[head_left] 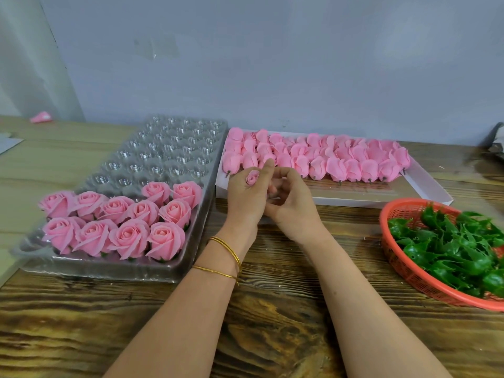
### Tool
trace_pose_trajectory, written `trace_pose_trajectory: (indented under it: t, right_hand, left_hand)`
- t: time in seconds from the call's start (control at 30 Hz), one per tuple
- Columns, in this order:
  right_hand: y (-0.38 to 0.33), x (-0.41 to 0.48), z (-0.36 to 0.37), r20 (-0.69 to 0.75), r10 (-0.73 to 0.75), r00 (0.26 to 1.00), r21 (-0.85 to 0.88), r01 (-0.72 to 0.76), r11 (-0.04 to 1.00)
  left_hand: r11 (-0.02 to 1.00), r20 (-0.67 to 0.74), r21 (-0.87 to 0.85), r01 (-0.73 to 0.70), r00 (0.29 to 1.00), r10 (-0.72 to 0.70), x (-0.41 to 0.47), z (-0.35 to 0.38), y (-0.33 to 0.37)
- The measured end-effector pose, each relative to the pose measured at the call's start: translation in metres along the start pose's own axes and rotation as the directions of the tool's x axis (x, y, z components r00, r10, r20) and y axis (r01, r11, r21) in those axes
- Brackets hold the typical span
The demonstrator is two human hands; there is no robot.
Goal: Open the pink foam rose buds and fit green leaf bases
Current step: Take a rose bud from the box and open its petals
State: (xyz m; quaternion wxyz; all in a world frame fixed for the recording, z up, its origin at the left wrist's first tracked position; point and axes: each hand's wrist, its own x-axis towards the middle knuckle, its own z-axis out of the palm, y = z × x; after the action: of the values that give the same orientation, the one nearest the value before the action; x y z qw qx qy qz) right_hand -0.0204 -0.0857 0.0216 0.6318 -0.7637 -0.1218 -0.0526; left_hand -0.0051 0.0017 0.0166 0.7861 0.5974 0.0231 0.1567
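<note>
Above the bench, the left hand has its grip curled round a closed pink bud, just before the white tray. The right hand curls beside it; whether it holds anything I cannot tell. The petals are best peeled outward gently before fetching one of the leaf bases.

A tray of opened roses sits left, box of buds centre-back, basket of leaf bases right.
</note>
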Motion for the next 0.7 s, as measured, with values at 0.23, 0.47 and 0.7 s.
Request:
trace_pose_trajectory:
  t: [0.23, 0.47, 0.7]
  right_hand:
    - [-0.0019, -0.0005, -0.0004, 0.051, 0.028, 0.998, 0.018, -0.029, 0.999]
    - [-0.0060, -0.0029, 0.0007, 0.071, 0.047, 0.996, 0.058, -0.052, 0.997]
    - [-0.0058, -0.0030, 0.0027, 0.049, 0.062, 0.997, 0.034, -0.064, 0.997]
  left_hand:
    - [0.998, 0.046, 0.051, -0.034, 0.998, 0.031, 0.0007, -0.0035, 0.0003]
    - [0.991, 0.053, 0.119, -0.056, 0.997, 0.050, 0.0038, -0.0077, -0.0006]
    - [1.000, -0.029, 0.022, 0.017, 0.999, -0.016, 0.0073, -0.0056, -0.0027]
